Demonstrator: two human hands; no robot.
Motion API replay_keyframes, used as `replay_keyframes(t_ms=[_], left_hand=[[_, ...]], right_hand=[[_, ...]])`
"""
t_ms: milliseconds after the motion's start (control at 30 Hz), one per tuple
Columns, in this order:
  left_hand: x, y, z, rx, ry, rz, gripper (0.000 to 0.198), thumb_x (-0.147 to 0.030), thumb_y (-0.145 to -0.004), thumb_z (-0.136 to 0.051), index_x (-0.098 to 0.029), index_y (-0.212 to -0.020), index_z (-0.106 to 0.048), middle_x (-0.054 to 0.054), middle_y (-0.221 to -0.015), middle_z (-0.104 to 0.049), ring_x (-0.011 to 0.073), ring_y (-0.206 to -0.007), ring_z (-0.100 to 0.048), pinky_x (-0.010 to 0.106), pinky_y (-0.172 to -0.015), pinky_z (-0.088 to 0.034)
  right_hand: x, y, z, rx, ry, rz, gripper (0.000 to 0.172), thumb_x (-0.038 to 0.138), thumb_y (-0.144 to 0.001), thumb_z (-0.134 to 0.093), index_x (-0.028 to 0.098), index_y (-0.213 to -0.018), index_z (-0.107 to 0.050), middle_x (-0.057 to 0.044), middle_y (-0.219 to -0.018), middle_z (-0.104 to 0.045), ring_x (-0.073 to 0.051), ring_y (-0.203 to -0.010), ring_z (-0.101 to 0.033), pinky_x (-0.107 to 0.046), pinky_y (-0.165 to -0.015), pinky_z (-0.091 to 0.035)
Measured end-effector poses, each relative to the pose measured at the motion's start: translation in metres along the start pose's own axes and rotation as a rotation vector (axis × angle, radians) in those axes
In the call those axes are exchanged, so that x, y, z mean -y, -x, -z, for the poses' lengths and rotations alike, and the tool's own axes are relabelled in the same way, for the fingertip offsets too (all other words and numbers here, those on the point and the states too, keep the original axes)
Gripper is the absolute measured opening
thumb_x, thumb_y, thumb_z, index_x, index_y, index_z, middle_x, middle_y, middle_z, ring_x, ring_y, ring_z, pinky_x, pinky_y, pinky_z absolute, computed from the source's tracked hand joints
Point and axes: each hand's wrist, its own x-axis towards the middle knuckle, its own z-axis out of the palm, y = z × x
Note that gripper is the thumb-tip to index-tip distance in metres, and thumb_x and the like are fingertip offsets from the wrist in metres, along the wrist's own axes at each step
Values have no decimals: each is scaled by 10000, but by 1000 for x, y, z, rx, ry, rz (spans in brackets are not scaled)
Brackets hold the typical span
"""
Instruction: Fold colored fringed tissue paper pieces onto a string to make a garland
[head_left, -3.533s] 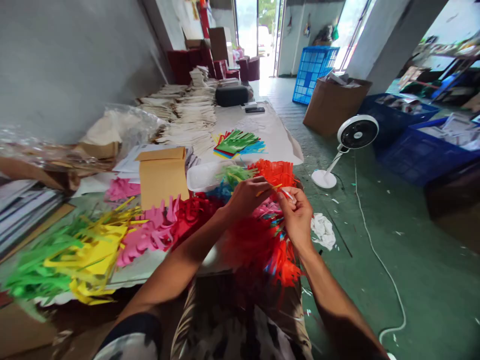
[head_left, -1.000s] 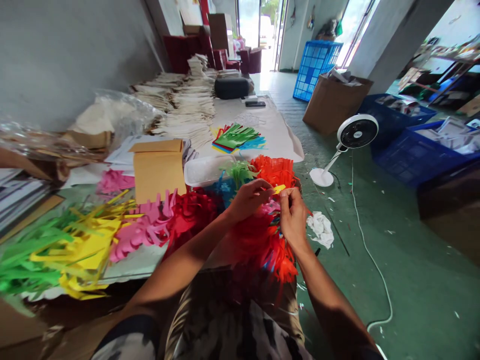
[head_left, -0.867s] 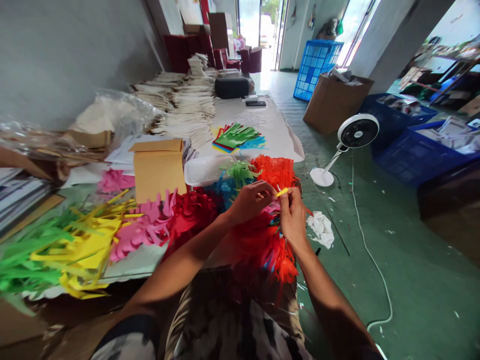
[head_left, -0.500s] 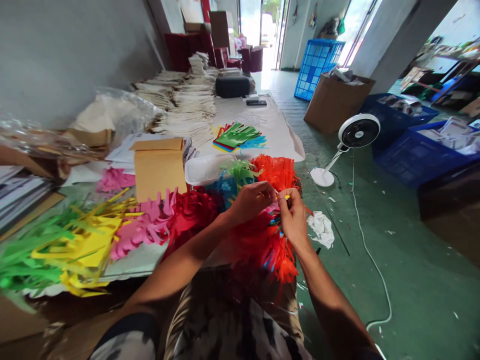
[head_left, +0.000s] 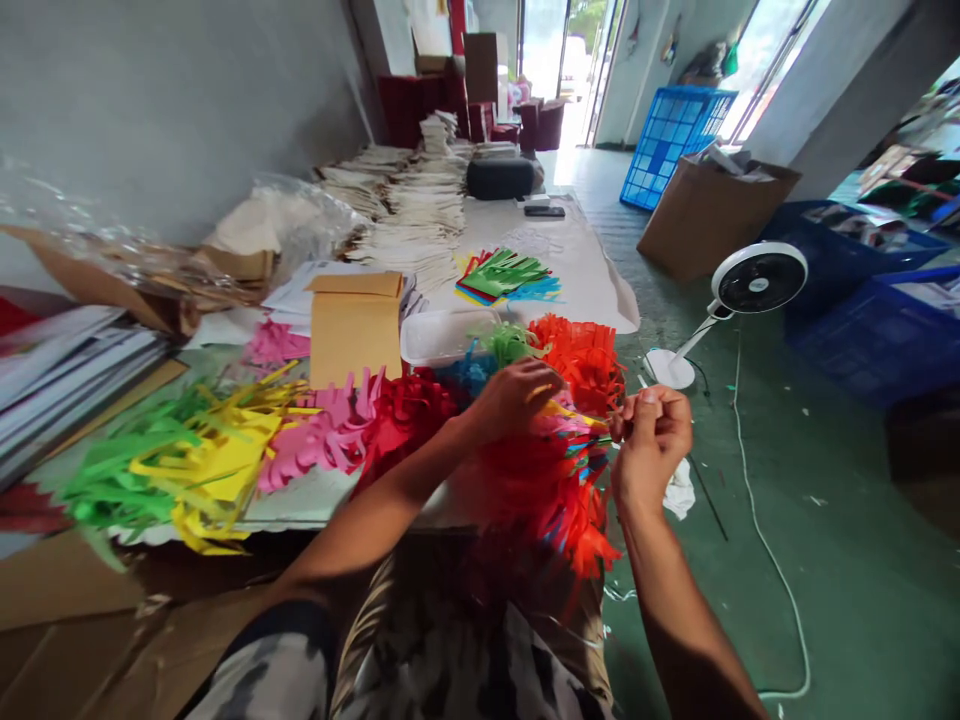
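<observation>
My left hand [head_left: 517,397] is curled over a yellow paper strip [head_left: 559,409], just above a bunch of red and orange fringed paper [head_left: 547,490] that hangs off the table's near edge. My right hand [head_left: 651,440] is closed, its fingertips pinched together on something small I cannot make out, to the right of the bunch over the floor. Behind the left hand stands another orange fringed piece [head_left: 581,350].
Green, yellow and pink fringed paper [head_left: 210,455] lies on the table [head_left: 585,275] at left, near a brown envelope [head_left: 355,325] and a clear plastic tray [head_left: 442,335]. On the green floor at right are a white fan [head_left: 739,295], its cable, a cardboard box [head_left: 709,215] and blue crates [head_left: 877,320].
My hands have drawn apart: the right one has moved right, off the yellow strip, and the left one keeps the strip. The camera has turned a little to the left.
</observation>
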Motion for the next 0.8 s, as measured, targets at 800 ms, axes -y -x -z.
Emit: replay_keyframes(t_ms=[800], left_hand=[[-31, -38, 47, -219, 347, 150, 130, -305, -892, -749, -203, -954, -802, 12, -901, -800, 155, -840, -721, 264, -800, -550]], right_hand=[[2, 10, -4, 40, 150, 58, 278, 494, -955, -666, 238, -925, -564, 66, -724, -368, -118, -616, -331, -264, -581, -300]])
